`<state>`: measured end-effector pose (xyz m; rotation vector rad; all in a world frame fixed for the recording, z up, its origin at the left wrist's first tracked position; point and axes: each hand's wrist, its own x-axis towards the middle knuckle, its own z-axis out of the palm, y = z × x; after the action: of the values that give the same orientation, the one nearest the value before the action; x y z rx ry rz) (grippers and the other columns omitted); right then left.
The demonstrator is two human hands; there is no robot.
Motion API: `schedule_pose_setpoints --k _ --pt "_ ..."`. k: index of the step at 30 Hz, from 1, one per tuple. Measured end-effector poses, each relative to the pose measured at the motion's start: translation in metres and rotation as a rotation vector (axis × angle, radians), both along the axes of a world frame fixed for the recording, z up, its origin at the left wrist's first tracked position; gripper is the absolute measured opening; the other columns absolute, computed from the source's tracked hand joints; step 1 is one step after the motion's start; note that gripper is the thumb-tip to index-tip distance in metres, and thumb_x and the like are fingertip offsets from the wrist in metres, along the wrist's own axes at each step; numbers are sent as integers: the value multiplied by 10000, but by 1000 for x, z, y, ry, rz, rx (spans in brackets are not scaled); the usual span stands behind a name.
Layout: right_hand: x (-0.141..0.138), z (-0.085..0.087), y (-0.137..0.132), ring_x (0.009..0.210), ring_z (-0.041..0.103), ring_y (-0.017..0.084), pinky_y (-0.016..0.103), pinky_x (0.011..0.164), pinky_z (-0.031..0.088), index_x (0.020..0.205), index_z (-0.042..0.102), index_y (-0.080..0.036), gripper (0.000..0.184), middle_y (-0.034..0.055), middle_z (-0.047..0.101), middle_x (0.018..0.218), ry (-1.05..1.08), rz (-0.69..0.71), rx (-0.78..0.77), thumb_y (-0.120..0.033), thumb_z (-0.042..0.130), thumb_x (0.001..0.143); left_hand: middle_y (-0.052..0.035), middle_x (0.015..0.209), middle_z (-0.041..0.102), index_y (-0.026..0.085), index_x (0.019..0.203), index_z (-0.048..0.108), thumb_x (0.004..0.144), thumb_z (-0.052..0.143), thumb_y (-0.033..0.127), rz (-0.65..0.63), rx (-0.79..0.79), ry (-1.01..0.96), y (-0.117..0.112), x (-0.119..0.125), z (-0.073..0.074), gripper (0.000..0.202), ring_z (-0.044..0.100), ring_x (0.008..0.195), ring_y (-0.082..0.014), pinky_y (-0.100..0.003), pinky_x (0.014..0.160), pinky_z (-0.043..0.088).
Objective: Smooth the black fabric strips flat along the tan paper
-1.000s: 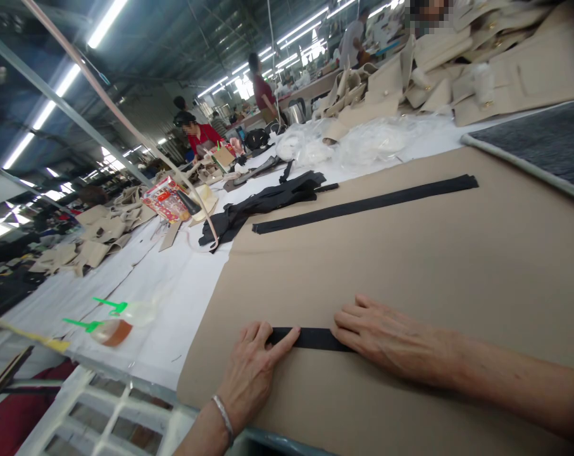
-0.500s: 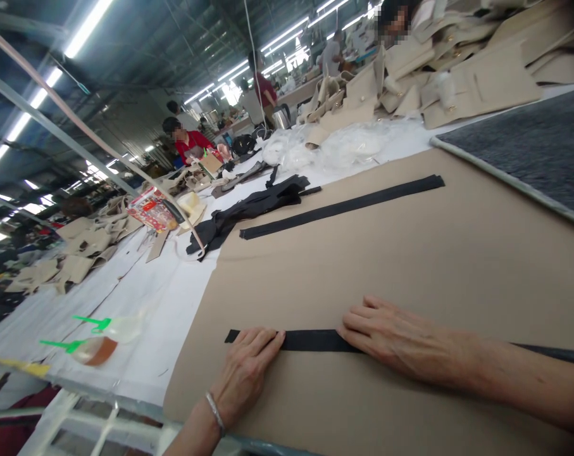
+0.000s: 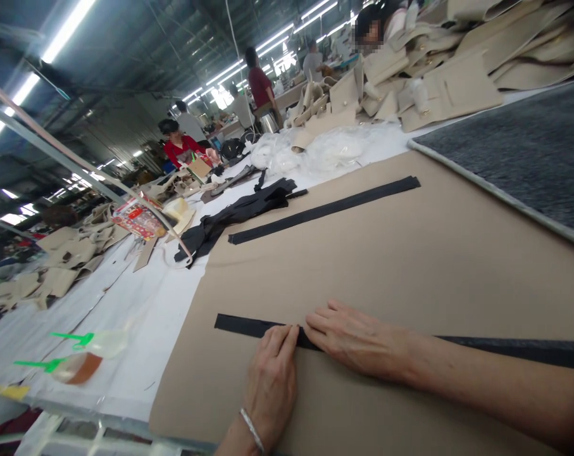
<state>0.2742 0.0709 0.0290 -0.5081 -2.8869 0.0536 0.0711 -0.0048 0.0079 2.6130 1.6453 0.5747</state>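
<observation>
A long black strip (image 3: 242, 325) lies on the beige sheet (image 3: 315, 272) in front of me, running off to the right edge. My left hand (image 3: 273, 370), with a silvery bracelet at the wrist, has its fingers pressed together on the strip. Just to the right, my right hand (image 3: 346, 335) has its fingers curled over the same strip, close to the left fingertips. Both thumbs are mostly hidden. My right forearm covers part of the strip. Farther back, a second black strip (image 3: 324, 209) lies flat on the sheet.
Bunched black strips (image 3: 239, 212) lie beyond the sheet's left corner. Two green-tipped squeeze bottles (image 3: 80, 367) rest on the white table (image 3: 125, 342). A dark grey board (image 3: 514, 145) sits at right. Beige pieces (image 3: 448, 88) are piled behind, with co-workers farther off.
My left hand has slid right along the strip, nearer my right hand. More of the strip's left end shows, and it now slants. The whole view has shifted slightly.
</observation>
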Motion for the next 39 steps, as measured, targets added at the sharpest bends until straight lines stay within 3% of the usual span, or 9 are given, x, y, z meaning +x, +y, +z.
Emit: schedule_pose_setpoints --k 7,18,27,33,39 --pt "20 -8 2 712 462 179 326 678 356 916 574 -145 109 29 533 863 14 34 28 -46 529 906 -92 1171 583 196 1381 481 885 414 -3 -48 -16 85 1 -8 -1 539 526 1081 -227 -387 947 523" --pt "49 -2 -8 734 474 184 326 685 348 917 578 -142 144 40 546 877 7 -1 -20 -14 526 876 -93 1162 526 306 1428 433 795 381 -72 -33 -30 207 0 -8 3 739 515 1047 -224 -390 888 543" --pt "52 -8 -7 742 490 180 309 719 360 912 583 -157 179 30 561 867 81 -119 -203 3 506 890 -95 1152 520 277 1455 388 811 374 -70 -27 -51 239 -1 -4 8 732 494 1062 -237 -423 921 514" --pt "59 -12 -8 693 458 172 316 686 354 894 570 -147 139 30 544 851 59 -19 -46 -18 518 901 -95 1171 494 302 1464 369 807 390 -76 -39 -53 295 0 -7 6 759 479 1082 -238 -421 939 499" --pt "64 -9 -14 688 446 178 331 650 353 923 591 -130 135 38 536 859 56 0 65 -25 515 884 -87 1166 472 341 1493 289 794 413 -72 -55 -95 365 2 -2 14 821 471 1069 -242 -421 941 489"
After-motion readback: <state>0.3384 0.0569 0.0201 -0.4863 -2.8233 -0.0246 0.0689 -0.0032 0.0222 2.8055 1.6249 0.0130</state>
